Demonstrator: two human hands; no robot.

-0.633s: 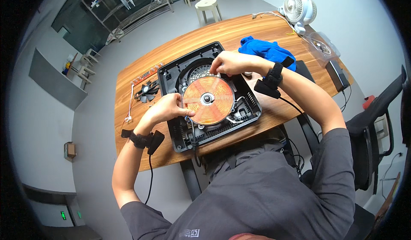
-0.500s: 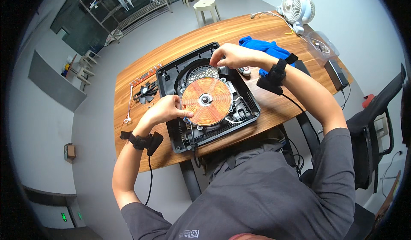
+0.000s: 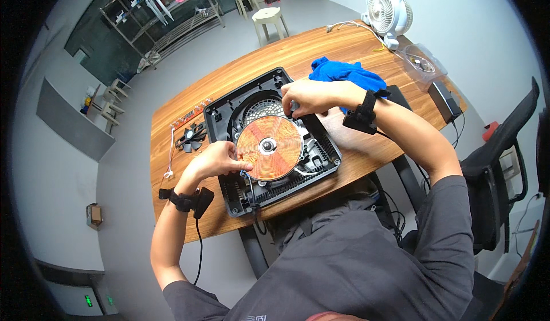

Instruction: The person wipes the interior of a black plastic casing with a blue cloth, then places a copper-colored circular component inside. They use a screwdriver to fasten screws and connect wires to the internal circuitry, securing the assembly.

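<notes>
A flat copper coil (image 3: pixel 252 143) with a round metal center lies in an opened black plastic housing (image 3: pixel 232 205), which looks like an induction cooker base. My left hand (image 3: pixel 215 159) grips the coil's left edge, thumb on top and fingers partly hidden at the side. Blue and white wires (image 3: pixel 250 188) run down beside that thumb. My right hand (image 3: pixel 303 96) is closed at the coil's upper right edge, beside the round vent grille (image 3: pixel 260 109). A small greyish bit shows between its fingers, too small to name.
Left of the housing lie a black fan (image 3: pixel 191 138) and an orange circuit strip (image 3: pixel 192 115) with white leads. A blue cloth (image 3: pixel 349 73), a white desk fan (image 3: pixel 385 12), a clear plastic box (image 3: pixel 421 63) and a black power adapter (image 3: pixel 445 100) are on the right side.
My right hand has come nearer, from the grille's far right side to the coil's upper right edge. My left hand stays on the coil. The whole view has shifted slightly.
</notes>
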